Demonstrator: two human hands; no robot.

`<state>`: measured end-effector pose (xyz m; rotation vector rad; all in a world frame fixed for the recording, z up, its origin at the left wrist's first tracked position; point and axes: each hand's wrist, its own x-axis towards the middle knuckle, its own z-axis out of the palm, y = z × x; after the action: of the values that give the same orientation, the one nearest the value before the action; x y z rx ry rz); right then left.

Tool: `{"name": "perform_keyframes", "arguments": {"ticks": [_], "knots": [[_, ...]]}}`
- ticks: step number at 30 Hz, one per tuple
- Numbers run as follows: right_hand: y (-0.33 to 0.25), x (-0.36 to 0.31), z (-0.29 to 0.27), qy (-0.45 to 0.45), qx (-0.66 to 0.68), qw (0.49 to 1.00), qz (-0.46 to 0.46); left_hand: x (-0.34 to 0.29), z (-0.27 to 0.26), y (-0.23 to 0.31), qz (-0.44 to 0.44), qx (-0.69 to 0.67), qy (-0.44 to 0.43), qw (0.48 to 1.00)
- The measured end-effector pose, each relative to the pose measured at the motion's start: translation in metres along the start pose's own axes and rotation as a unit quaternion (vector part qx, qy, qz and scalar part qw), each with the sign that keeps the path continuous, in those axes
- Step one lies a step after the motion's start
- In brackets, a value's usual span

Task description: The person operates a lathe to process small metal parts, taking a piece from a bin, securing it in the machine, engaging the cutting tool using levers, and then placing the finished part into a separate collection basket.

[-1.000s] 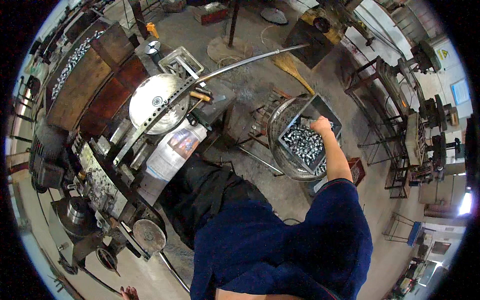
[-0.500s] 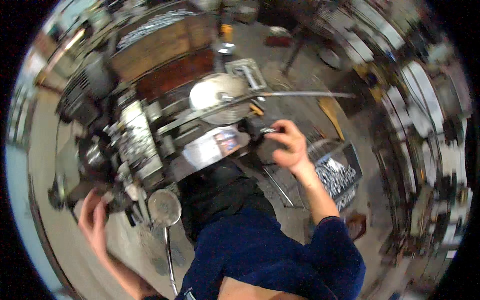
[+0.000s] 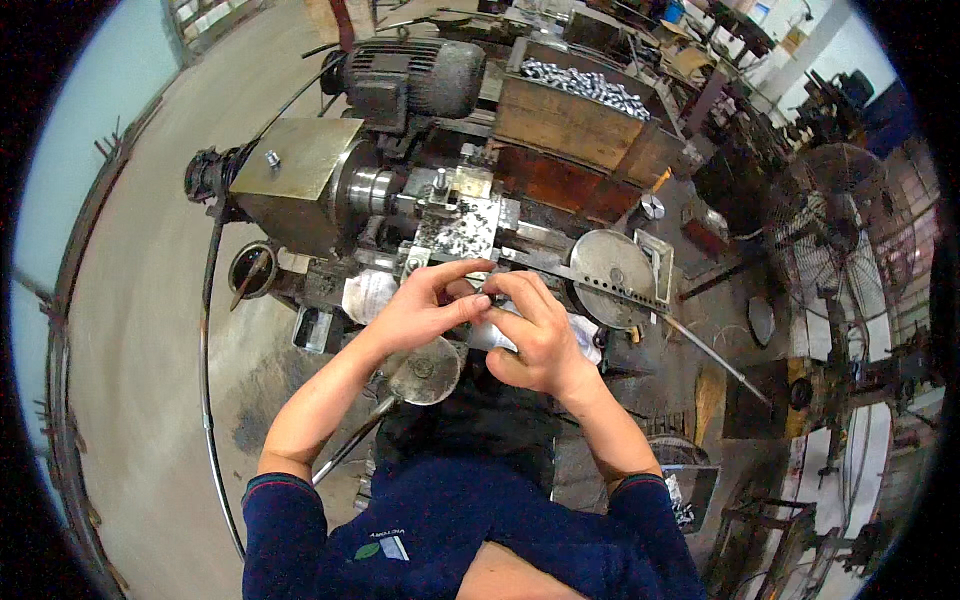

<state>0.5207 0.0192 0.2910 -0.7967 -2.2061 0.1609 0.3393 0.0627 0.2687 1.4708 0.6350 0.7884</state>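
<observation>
My left hand (image 3: 428,305) and my right hand (image 3: 538,335) meet in front of me, just short of the small lathe. The fingertips of both are pinched together. Whatever lies between them is too small and too covered to name. Past my fingers is the lathe's cross slide (image 3: 458,228), strewn with dark chips. To its left are the shiny round chuck (image 3: 370,190) and the boxy headstock (image 3: 290,178). A perforated metal bar (image 3: 580,277) runs to the right beyond my right hand.
A round metal plate (image 3: 612,270) sits to the right under the bar. Behind the lathe are a ribbed motor (image 3: 430,78) and a wooden box (image 3: 565,125) of shiny metal parts. Below my left hand is a round-ended lever (image 3: 425,375). A standing fan (image 3: 825,210) is at far right.
My hands were wide apart, the right one pinching a small piece out to the right. Now they have come together at the middle. The view has swung left toward the headstock.
</observation>
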Motion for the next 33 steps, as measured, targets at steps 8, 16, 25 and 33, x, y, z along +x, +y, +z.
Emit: {"name": "perform_keyframes", "arguments": {"ticks": [8, 16, 25, 33], "knots": [[0.001, 0.024, 0.016, -0.018, 0.048, 0.998, 0.043, -0.006, -0.022, -0.007, 0.007, -0.22, 0.042, 0.975], [0.009, 0.037, 0.035, -0.011, 0.1, 0.993, 0.056, -0.014, -0.036, -0.001, 0.019, -0.278, 0.036, 0.96], [0.049, 0.096, 0.061, -0.077, 0.038, 0.996, -0.014, -0.05, -0.09, 0.004, 0.007, -0.102, 0.093, 0.99], [0.1, 0.144, 0.121, -0.251, -0.246, 0.934, 0.067, -0.188, -0.181, 0.018, -0.083, 0.194, 0.309, 0.927]]}}
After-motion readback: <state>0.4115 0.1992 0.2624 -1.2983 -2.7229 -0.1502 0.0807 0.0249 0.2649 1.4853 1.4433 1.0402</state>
